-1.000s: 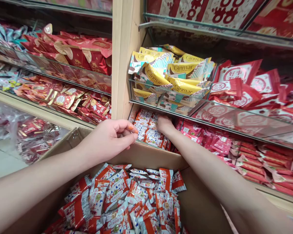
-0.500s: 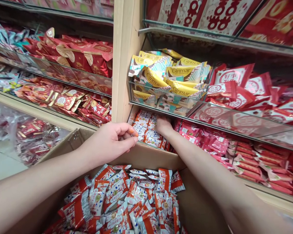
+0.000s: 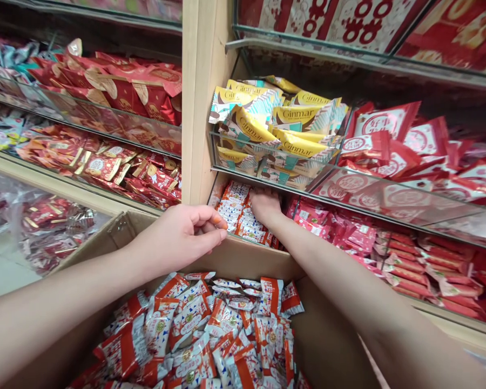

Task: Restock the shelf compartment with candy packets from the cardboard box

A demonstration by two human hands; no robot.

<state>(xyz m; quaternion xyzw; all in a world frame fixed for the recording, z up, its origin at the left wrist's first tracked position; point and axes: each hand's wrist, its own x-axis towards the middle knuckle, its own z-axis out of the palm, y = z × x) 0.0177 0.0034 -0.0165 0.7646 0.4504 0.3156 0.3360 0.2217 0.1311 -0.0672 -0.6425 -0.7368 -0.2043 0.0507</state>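
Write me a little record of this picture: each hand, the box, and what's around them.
Left hand: at the far edge of the cardboard box, fingers curled; whether it holds anything is unclear
Right hand: at rows of white-and-orange packets; its grip is unclear
Box contents: a loose pile of similar packets
Shelf above right hand: yellow Ginmar packets, with red-and-white packets to their right
Low shelf, right: pink packets
Left of box: clear bag of red packets

Pale wood upright point(image 3: 195, 119) between shelf bays point(image 3: 56, 180); clear front panels point(image 3: 465, 227); light tiled floor point(image 3: 4, 270), left.
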